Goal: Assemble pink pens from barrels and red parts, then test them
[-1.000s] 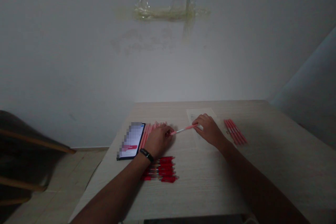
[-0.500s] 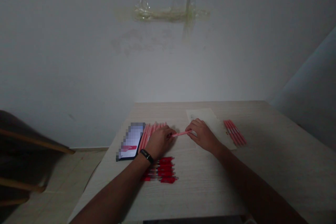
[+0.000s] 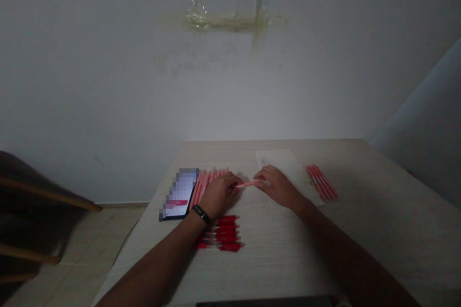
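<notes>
A pink pen (image 3: 248, 183) is stretched level between my two hands, just above the table. My left hand (image 3: 220, 194), with a dark band at its wrist, pinches the pen's left end. At the other end, the fingertips of my right hand (image 3: 277, 186) are closed on it. Several pink pens (image 3: 200, 186) lie side by side behind my left hand, partly hidden by it. Nearer to me, several red pens (image 3: 227, 234) lie in a stack of rows, their left ends covered by my left forearm.
A phone or tablet (image 3: 180, 194) with a lit, pixelated screen lies at the table's left edge. A pale sheet (image 3: 281, 157) lies partly under my right hand. Several pink pens (image 3: 321, 183) lie right of it. The wooden table (image 3: 273, 259) meets the wall behind; a dark chair (image 3: 36, 206) stands left.
The pen between my hands has turned slightly about its length. Both hands stay in almost the same place, and the pens on the table have not moved.
</notes>
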`<state>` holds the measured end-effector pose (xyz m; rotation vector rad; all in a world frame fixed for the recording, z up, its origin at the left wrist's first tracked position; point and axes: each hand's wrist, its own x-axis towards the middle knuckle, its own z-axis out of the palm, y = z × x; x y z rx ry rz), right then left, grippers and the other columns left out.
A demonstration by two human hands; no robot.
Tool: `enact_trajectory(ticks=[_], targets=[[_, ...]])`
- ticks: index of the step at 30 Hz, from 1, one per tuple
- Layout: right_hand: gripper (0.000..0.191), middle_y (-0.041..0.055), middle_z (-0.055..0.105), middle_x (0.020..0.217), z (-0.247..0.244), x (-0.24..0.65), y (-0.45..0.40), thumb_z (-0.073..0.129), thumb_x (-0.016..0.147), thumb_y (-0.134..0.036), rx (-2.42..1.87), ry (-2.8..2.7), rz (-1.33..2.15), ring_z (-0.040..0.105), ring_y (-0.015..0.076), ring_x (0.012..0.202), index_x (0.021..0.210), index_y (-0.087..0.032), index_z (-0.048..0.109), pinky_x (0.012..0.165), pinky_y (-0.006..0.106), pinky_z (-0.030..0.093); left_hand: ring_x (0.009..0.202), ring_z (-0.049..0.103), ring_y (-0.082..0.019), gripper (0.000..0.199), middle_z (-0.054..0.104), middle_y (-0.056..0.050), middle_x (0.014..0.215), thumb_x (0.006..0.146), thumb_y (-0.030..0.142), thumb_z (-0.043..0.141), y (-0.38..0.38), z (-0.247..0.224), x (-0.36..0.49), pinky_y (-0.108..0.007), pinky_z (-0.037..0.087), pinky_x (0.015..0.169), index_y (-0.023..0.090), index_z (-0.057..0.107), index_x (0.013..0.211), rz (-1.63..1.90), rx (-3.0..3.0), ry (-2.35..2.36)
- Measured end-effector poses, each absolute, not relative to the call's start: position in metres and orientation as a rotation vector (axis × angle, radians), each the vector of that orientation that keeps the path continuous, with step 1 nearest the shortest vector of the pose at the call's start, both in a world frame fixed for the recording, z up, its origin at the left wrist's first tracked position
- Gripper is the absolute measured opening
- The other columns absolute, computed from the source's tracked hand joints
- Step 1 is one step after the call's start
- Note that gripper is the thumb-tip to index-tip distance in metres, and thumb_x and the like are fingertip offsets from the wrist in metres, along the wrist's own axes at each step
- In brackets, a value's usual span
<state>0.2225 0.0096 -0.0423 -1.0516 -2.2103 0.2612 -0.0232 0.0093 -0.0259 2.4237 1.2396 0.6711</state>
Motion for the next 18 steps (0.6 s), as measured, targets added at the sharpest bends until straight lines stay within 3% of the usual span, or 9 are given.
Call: enact_trajectory(ticks=[3, 8, 13, 18], targets=[[0.017, 0.0054, 0.064, 0.094, -0.042, 0.2236, 0.0094, 0.065, 0.093, -0.035, -1.054, -2.196, 0.276, 0.057, 0.0202, 0.089, 0.094, -0.019, 0.06, 0.08, 0.034, 0.044, 0.089, 0.062, -0.019, 0.018, 0.07, -0.003, 0.096, 0.091, 0.023, 0.057, 0.0096, -0.0269, -0.0227, -0.033, 0.045, 0.089, 0.025, 0.072, 0.099, 0.682, 2.422, 1.255], [0.024, 0.0046, 0.063, 0.087, -0.0422, 0.2246, 0.0109, 0.05, 0.102, -0.035, -1.055, -2.279, 0.28, 0.057, 0.0191, 0.087, 0.087, -0.019, 0.061, 0.084, 0.034, 0.043, 0.089, 0.062, -0.019, 0.017, 0.07, -0.005, 0.096, 0.091, 0.023, 0.057, 0.0097, -0.0263, -0.022, -0.032, 0.045, 0.088, 0.023, 0.073, 0.098, 0.682, 2.42, 1.237], [0.022, 0.0057, 0.064, 0.092, -0.0399, 0.226, 0.0105, 0.057, 0.098, -0.039, -1.061, -2.26, 0.286, 0.056, 0.0197, 0.088, 0.091, -0.018, 0.061, 0.081, 0.034, 0.044, 0.089, 0.062, -0.019, 0.017, 0.07, -0.005, 0.094, 0.092, 0.024, 0.057, 0.0099, -0.0266, -0.0224, -0.035, 0.044, 0.092, 0.023, 0.073, 0.098, 0.697, 2.42, 1.247], [0.029, 0.0049, 0.063, 0.086, -0.0372, 0.2245, 0.0092, 0.046, 0.103, -0.034, -1.083, -2.311, 0.286, 0.056, 0.0191, 0.086, 0.084, -0.018, 0.061, 0.083, 0.035, 0.044, 0.09, 0.062, -0.019, 0.017, 0.071, -0.004, 0.096, 0.09, 0.022, 0.058, 0.0096, -0.0253, -0.0221, -0.032, 0.045, 0.088, 0.023, 0.073, 0.098, 0.699, 2.401, 1.245]])
